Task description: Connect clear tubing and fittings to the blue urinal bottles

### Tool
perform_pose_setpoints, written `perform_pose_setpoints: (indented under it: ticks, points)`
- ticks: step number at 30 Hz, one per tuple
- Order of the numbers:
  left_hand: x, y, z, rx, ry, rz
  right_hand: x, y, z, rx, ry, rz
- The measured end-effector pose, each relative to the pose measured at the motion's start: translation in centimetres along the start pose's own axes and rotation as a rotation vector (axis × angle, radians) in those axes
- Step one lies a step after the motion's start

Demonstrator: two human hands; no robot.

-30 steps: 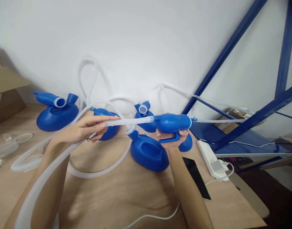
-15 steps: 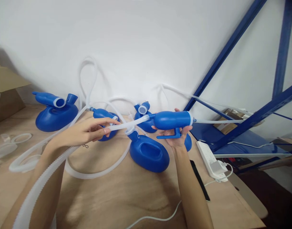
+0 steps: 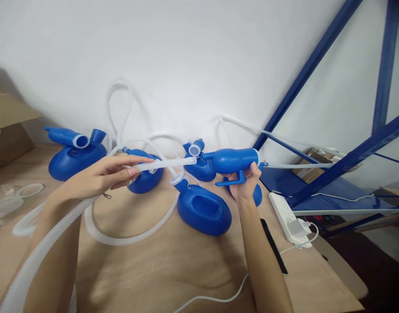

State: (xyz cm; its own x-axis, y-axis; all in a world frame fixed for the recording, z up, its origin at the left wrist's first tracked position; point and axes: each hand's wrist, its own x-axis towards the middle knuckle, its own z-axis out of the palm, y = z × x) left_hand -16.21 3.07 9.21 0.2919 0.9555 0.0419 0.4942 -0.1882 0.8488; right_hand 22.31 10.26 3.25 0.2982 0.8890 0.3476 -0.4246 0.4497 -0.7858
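Note:
My left hand (image 3: 116, 172) pinches a white corrugated hose (image 3: 168, 164) between thumb and fingers, close to its free end. The hose trails back past my left forearm. My right hand (image 3: 248, 180) grips a blue plastic urinal funnel (image 3: 235, 160) from below, its hook-shaped handle pointing left. The funnel's narrow nozzle (image 3: 207, 155) faces the hose end, with a small gap between them. Below them a blue oval urinal bottle (image 3: 204, 211) lies on the table, its open white-rimmed neck toward the upper left.
Behind stand more blue bottles (image 3: 77, 163) with funnels and looping hoses (image 3: 131, 240). Clear plastic rings and caps (image 3: 30, 189) lie at left, near a cardboard box (image 3: 10, 139). A power strip (image 3: 289, 219), a phone (image 3: 274, 245) and a blue metal shelf (image 3: 317, 178) are at right.
The hose end has moved left, away from the funnel's nozzle, which it met earlier. My left hand has shifted left and slightly up with it. My right thumb now presses near the funnel's wide rim.

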Motion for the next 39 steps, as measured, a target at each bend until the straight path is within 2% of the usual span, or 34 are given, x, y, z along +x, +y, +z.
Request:
perform_pose_setpoints:
  ticks: [3,8,15,21,28,31,34,36,39]
  points:
    - [0.1,-0.3,0.1,-0.073,0.011,0.044,0.3,0.0,-0.7,0.018,0.007,-0.008]
    - [0.2,0.9,0.9,-0.031,-0.037,0.08,0.2,0.5,-0.9,0.023,-0.019,-0.023]
    - [0.1,0.9,0.6,-0.071,-0.031,0.12,0.2,0.3,-0.8,-0.058,-0.084,-0.054]
    - [0.2,1.3,1.1,-0.048,-0.04,0.078,-0.3,0.0,0.2,-0.038,-0.104,0.017]
    - [0.0,1.8,1.2,0.045,-0.082,0.0,-0.6,-1.8,0.5,0.005,-0.163,0.091]
    - [0.2,2.1,1.8,0.135,-0.098,0.049,-0.8,-2.1,0.7,-0.019,-0.238,0.139]
    - [0.8,2.5,3.1,0.355,0.001,0.144,-1.1,-2.2,1.0,-0.063,-0.292,0.146]
    - [1.1,2.7,4.1,0.463,0.034,0.223,-1.3,-2.4,1.3,-0.077,-0.286,0.115]
    - [1.6,2.8,5.1,0.485,-0.016,0.314,-1.5,-2.7,1.6,-0.104,-0.248,0.053]
